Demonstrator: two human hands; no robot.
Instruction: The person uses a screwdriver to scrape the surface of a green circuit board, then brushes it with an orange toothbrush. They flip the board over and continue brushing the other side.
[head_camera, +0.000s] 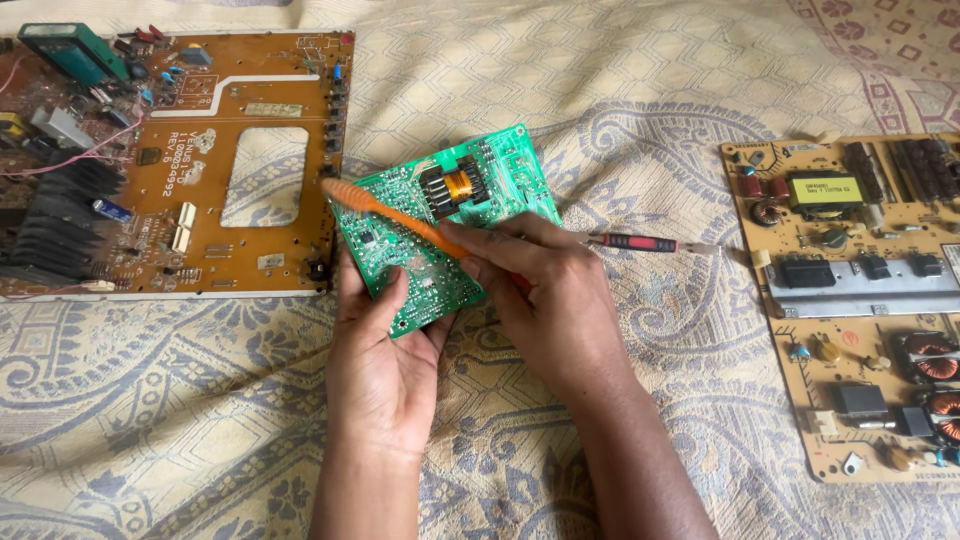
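Across the green circuit board (440, 225) gripped from below by the left hand (385, 360), the orange toothbrush (385, 212) pinched in the right hand (545, 295) slants up-left, bristles at the board's far-left corner.

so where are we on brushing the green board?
Done: hard to judge; no residue or cleaned patch is distinguishable on the green circuit board. In hand: the left hand props the board tilted, the right hand holds an orange toothbrush with its head at the board's upper-left edge. Left: the brown board and the tan power board lie untouched on the cloth, as does a red-handled tool.
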